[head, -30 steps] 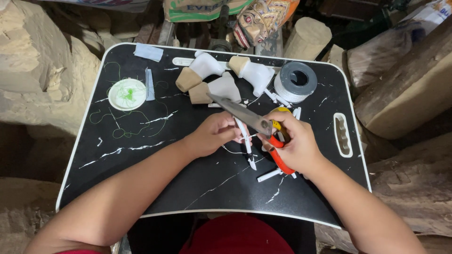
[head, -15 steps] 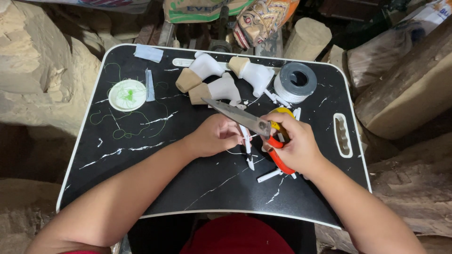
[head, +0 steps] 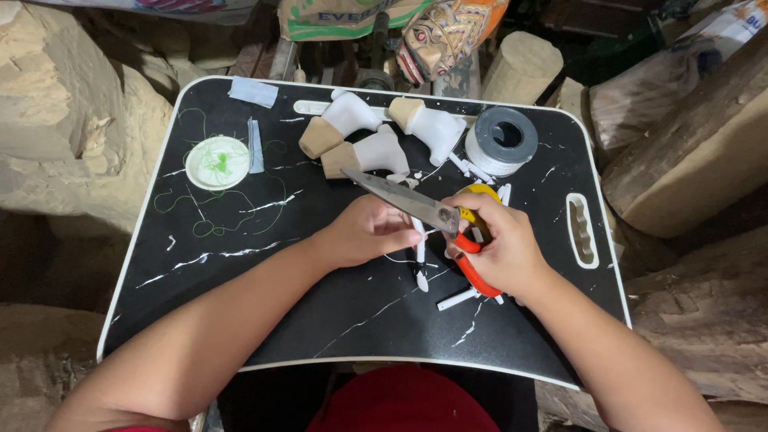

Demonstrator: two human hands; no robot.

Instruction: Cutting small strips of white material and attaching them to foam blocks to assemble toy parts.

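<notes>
Black marbled lap tray (head: 240,320), tape roll (head: 502,141), white wood-tipped pieces (head: 376,152), green-thread lid (head: 216,162)

A black desk (head: 240,320) with white marble-like veins and a pale rounded rim fills the middle of the view; a slot-shaped handle cutout (head: 582,230) sits near its right edge. Rough blocks of pale wood (head: 56,136) crowd the left side, their faces chipped and uneven. To the right lie darker logs (head: 688,168) with coarse bark, one with a smooth tan cut face. At the far side, a short round pale stump (head: 522,68) stands just beyond the desk, beside a carved, painted wooden mask (head: 444,32) and a printed sack (head: 336,18). The far gaps between these are in deep shadow; light falls evenly from above.
</notes>
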